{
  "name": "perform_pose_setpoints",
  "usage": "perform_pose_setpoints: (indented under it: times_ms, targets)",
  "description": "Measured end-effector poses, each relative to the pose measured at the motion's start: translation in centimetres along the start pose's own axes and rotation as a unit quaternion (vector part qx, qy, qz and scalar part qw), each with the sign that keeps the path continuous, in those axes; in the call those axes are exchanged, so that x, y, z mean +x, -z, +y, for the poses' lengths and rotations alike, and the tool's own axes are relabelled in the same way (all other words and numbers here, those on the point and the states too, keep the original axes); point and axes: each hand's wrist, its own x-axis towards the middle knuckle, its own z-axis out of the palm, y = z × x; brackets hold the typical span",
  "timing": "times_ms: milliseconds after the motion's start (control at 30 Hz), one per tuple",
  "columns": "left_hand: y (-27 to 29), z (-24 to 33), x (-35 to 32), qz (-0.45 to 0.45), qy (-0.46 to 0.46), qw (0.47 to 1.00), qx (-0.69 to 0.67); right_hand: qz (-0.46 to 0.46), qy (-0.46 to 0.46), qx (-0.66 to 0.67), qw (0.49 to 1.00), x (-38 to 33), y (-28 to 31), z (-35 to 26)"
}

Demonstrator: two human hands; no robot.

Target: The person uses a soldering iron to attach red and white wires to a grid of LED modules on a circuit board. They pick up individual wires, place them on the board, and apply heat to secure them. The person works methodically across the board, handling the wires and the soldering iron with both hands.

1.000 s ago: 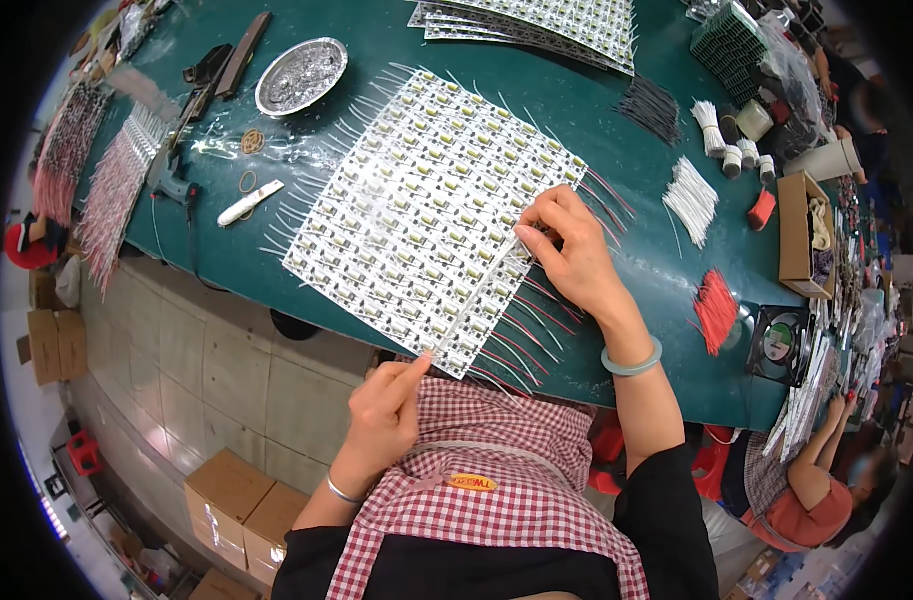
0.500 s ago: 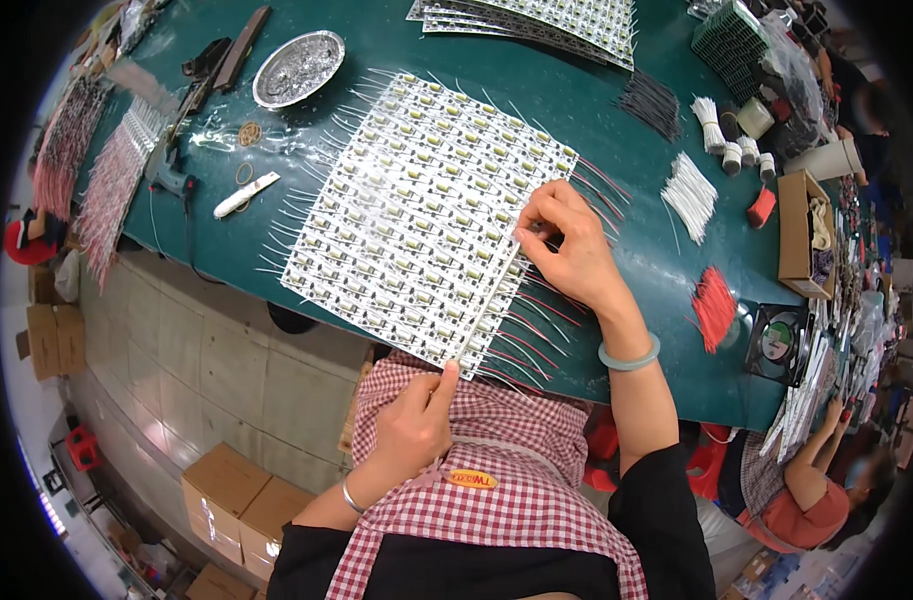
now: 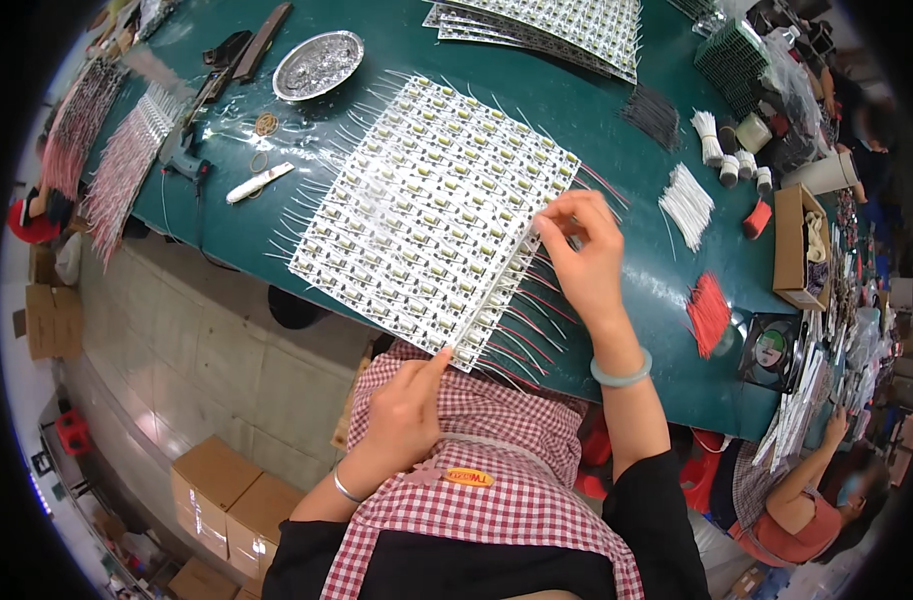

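- Panel of small boards (image 3: 432, 215) sits mid-table on the green bench (image 3: 567, 80), overhanging its near edge.
- Right hand (image 3: 582, 250) pinches the 3 o'clock edge.
- Left hand (image 3: 407, 410), fingers curled, forefinger touching the 6 o'clock corner.
- Risk: the red and white leads (image 3: 532, 325) (super thin) could snag and bend if the panel twists.

A red-and-white checked apron (image 3: 497, 490) with a small orange label covers a black top with short sleeves. The right hand (image 3: 582, 255) wears a pale green bangle (image 3: 622, 375), the left hand (image 3: 407, 415) a thin silver one.

Green workbench (image 3: 277, 215), tiled floor (image 3: 147, 340) w/ prob. cardboard boxes (image 3: 222, 490).
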Motion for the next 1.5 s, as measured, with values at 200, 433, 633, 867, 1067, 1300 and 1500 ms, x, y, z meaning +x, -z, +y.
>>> perform_pose_setpoints:
  times_ms: [200, 433, 633, 867, 1067, 1300, 1500]
  targets:
    - [0.9, -0.4, -1.1, 0.142, 0.089, 0.980, -0.109, -0.150, 0.166, -0.099, 0.969, -4.2, -1.0, -4.6]
    - [-0.4, -1.3, 0.6, 0.083, 0.093, 0.989, -0.074, -0.239, 0.193, -0.183, 0.934, -6.2, -2.6, -3.7]
    - [-1.9, -2.5, 1.1, 0.090, 0.055, 0.994, -0.014, -0.255, 0.242, -0.291, 0.890, -6.7, -2.2, -4.9]
    - [0.4, -1.2, 1.8, 0.105, 0.115, 0.984, -0.080, -0.295, 0.114, -0.203, 0.927, -7.9, 1.6, -5.0]
    - [3.9, -0.3, 1.7, 0.078, 0.132, 0.987, -0.049, -0.113, 0.132, -0.197, 0.965, 0.0, 1.1, -4.8]
    - [4.0, -0.2, 1.7, 0.093, 0.184, 0.976, -0.064, -0.109, 0.156, -0.366, 0.911, 1.8, -4.0, -2.1]
    - [4.5, -0.7, 1.9, 0.105, 0.168, 0.979, -0.050, -0.113, 0.169, -0.485, 0.851, 1.9, -5.3, -2.6]
